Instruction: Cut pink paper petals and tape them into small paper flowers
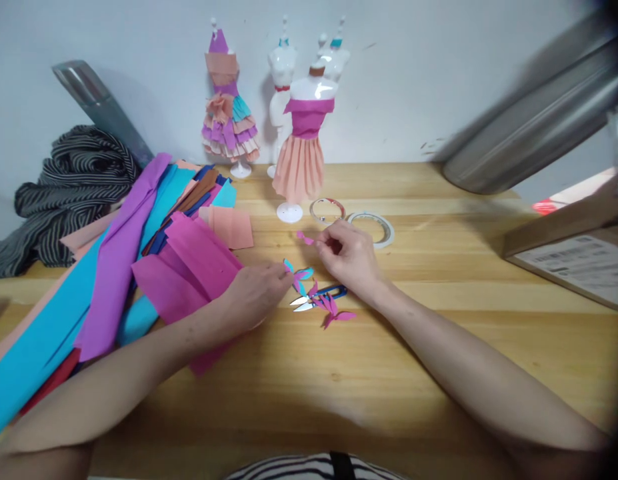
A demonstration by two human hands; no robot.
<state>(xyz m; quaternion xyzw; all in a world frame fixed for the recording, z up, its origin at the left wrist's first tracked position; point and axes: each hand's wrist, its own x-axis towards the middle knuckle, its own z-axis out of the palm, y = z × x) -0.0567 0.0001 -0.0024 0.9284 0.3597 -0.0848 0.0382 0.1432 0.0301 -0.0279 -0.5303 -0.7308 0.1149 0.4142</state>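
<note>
My left hand [256,295] pinches a small blue and pink paper bow [299,274] just above the wooden table [339,373]. My right hand [349,255] holds a tiny pink paper scrap [305,238] between its fingertips. Small scissors [316,299] lie on the table between the two hands, beside loose pink paper pieces [336,311]. A folded magenta sheet [189,267] lies under my left wrist.
Long crepe paper strips in blue, purple, pink and brown [113,280] spread over the left. Three mannequins stand at the back, one in a pink and peach paper dress [301,143]. Two tape rolls [371,227] lie behind my right hand. Striped cloth [69,187] far left, a box [573,253] right.
</note>
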